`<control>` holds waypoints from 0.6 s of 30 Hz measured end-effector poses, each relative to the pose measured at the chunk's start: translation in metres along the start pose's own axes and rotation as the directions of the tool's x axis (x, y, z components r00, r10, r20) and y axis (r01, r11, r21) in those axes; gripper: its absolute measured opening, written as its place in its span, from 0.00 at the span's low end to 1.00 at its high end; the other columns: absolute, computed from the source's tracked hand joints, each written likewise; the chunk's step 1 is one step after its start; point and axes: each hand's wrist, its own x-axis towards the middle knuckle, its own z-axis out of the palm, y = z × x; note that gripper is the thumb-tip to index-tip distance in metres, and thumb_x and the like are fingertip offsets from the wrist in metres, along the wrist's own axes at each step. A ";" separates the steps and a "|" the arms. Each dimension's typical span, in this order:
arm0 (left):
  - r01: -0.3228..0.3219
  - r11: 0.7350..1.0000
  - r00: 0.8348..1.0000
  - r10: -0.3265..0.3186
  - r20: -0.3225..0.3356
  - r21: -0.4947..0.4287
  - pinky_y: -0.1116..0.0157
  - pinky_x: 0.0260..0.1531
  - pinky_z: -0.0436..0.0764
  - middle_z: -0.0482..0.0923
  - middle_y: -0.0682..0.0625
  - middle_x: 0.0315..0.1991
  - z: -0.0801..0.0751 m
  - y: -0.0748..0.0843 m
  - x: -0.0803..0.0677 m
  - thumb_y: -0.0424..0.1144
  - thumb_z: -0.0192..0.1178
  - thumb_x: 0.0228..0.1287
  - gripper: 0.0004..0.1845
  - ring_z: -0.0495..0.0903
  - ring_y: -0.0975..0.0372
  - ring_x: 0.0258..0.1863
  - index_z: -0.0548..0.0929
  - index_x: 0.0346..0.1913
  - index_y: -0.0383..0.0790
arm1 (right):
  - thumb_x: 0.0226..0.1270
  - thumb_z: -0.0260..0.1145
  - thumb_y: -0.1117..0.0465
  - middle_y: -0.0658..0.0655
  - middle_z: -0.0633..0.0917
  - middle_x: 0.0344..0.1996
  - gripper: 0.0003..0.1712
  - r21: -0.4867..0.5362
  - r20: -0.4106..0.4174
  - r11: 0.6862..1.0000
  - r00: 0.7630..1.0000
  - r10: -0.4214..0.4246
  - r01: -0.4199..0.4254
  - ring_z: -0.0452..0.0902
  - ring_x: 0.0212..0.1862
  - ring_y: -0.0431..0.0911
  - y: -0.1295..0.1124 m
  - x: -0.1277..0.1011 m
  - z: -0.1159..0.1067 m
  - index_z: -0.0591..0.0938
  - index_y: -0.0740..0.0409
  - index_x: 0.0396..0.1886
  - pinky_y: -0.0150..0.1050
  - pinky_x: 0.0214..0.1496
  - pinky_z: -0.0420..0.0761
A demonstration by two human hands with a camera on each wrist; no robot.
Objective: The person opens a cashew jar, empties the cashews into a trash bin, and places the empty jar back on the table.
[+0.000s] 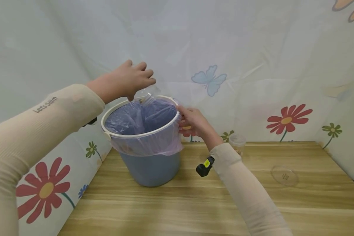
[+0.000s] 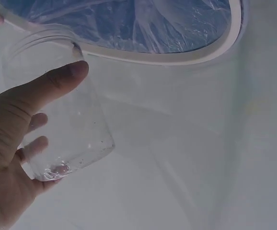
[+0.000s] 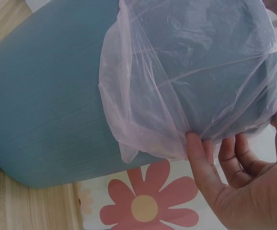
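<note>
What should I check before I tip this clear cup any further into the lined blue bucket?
1. Left hand grips the clear plastic cup: ok.
2. Cup mouth over the blue plastic bucket opening: ok, it tilts at the white rim.
3. Right hand steadies the bucket's side: ok.
4. Thin translucent liner bag folded over the rim: ok.
5. Cup emptied: cannot tell; only droplets show.
6. Second clear cup and clear lid on the wooden table, apart from arms: ok.
</note>
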 end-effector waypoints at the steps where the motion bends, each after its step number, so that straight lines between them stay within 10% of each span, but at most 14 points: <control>1: -0.018 1.000 0.999 0.019 -0.030 0.023 0.45 0.41 0.73 0.68 0.39 0.60 0.001 0.000 0.000 0.42 0.85 0.43 0.50 0.65 0.43 0.57 0.69 0.70 0.38 | 0.73 0.62 0.38 0.63 0.79 0.46 0.34 0.003 0.000 1.000 1.000 0.001 -0.001 0.81 0.51 0.59 -0.001 0.000 0.000 0.78 0.66 0.55 0.53 0.51 0.85; 6: -0.055 0.997 0.993 0.060 -0.103 0.049 0.47 0.41 0.71 0.69 0.41 0.59 0.003 0.002 0.002 0.38 0.84 0.43 0.47 0.65 0.44 0.57 0.70 0.69 0.40 | 0.73 0.62 0.38 0.63 0.79 0.48 0.34 -0.001 0.002 1.000 1.000 0.005 -0.005 0.82 0.48 0.56 -0.001 0.000 0.000 0.78 0.65 0.56 0.52 0.50 0.86; 11: 0.026 0.993 1.000 -0.025 0.006 -0.114 0.43 0.42 0.77 0.68 0.38 0.64 0.001 0.003 0.004 0.49 0.84 0.43 0.55 0.65 0.41 0.59 0.66 0.73 0.37 | 0.73 0.62 0.38 0.62 0.78 0.46 0.34 0.006 0.003 1.000 1.000 0.003 -0.003 0.82 0.49 0.57 -0.001 0.001 0.001 0.78 0.65 0.56 0.52 0.50 0.85; 18: 0.237 0.884 0.967 -0.177 0.181 -0.402 0.37 0.54 0.75 0.64 0.32 0.71 0.002 0.001 0.003 0.58 0.77 0.52 0.57 0.68 0.35 0.63 0.60 0.76 0.32 | 0.73 0.62 0.38 0.62 0.78 0.46 0.34 0.007 0.006 1.000 1.000 0.002 -0.002 0.81 0.51 0.59 -0.001 0.002 0.002 0.78 0.65 0.56 0.52 0.50 0.86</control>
